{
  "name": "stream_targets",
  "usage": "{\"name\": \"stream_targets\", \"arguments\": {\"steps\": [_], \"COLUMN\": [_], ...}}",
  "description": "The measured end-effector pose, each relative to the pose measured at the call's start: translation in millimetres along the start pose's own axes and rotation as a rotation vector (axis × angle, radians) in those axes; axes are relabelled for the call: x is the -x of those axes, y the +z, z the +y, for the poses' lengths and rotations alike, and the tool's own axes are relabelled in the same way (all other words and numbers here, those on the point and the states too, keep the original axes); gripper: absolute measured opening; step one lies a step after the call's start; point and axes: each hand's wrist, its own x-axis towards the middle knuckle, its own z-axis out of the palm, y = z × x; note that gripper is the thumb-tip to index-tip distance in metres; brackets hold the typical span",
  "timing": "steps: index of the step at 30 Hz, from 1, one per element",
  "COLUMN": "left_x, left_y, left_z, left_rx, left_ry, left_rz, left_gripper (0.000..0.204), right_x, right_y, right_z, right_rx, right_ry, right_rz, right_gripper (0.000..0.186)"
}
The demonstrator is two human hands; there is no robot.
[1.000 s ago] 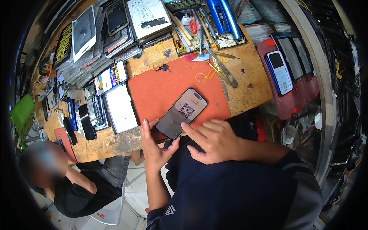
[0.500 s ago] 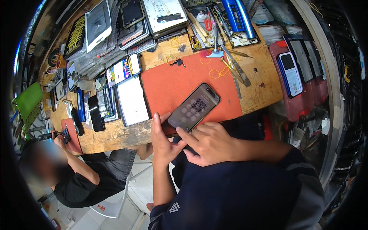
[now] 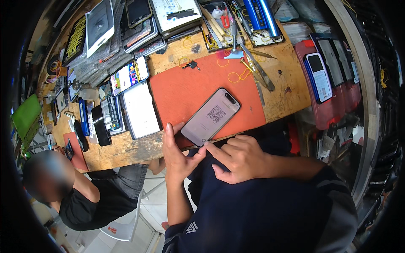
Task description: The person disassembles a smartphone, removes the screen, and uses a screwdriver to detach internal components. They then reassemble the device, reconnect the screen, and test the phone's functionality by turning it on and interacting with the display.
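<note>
A smartphone (image 3: 212, 117) with a lit screen showing a square code is held tilted over the near part of the orange mat (image 3: 177, 86). My left hand (image 3: 176, 158) grips its lower left end, with some fingers hidden behind it and the thumb by the bottom edge. Just below that bottom edge is the tip of my right index finger, stretched out; I cannot tell whether it touches the phone. The other fingers of my right hand (image 3: 244, 159) are curled, the thumb stands apart, and nothing is in it.
Tweezers (image 3: 258, 69), a blue-bladed scraper (image 3: 234, 54) and yellow rubber bands (image 3: 239, 77) lie at the mat's far right. A white pad (image 3: 142, 110) and several phones border its left side. Stacked screens (image 3: 101, 25) stand behind. At left sits another person (image 3: 90, 198).
The phone's screen went from a dim keypad over the code to a bright code alone. My right index finger drew back from the screen to the bottom edge.
</note>
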Motion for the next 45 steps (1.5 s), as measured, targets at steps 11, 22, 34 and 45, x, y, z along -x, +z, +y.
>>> {"name": "stream_targets", "arguments": {"steps": [11,22,34,45], "left_x": [0,-1,1,-3], "left_y": [0,-3,-4,-1], "left_z": [3,2,-2,1], "left_rx": [-0.015,0.008,0.014,-0.027], "left_ry": [-0.019,-0.001,-0.032,-0.001], "left_rz": [0.005,-0.014,-0.028,-0.02], "left_gripper": [0.135,0.137,0.136,0.137], "right_x": [-1,-11,-26,2], "right_y": [-30,-13,8,-42], "right_z": [38,22,-2,32], "right_rx": [0.231,0.176,0.012,0.27], "right_ry": [0.122,0.092,0.044,0.158], "right_rz": [0.104,0.081,-0.183,0.076], "right_gripper": [0.064,0.069,0.075,0.068]}}
